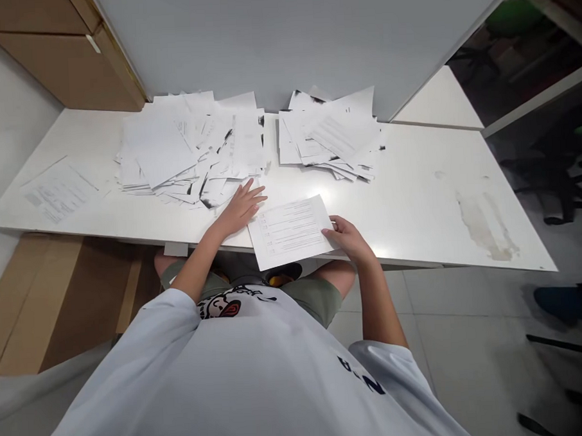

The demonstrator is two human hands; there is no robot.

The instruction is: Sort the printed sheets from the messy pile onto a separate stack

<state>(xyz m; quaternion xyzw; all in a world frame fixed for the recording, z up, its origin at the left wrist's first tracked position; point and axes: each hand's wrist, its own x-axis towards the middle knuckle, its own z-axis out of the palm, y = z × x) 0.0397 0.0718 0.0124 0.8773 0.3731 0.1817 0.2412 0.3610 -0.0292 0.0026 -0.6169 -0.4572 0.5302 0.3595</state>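
Right-hand fingers pinch a white printed sheet; left-hand fingers spread wide beside one loose white paper heap and a second heap on the white bench.

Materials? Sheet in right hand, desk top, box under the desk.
Sheet: matte office paper, thin and printed. Desk top: probably white laminate, smooth with a slight sheen, stained at one end. Box: likely brown cardboard, from its colour and flat folded panels.

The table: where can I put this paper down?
Bare table lies right of the right paper pile, up to the stain. It is crowded around the left paper pile, beside your left hand.
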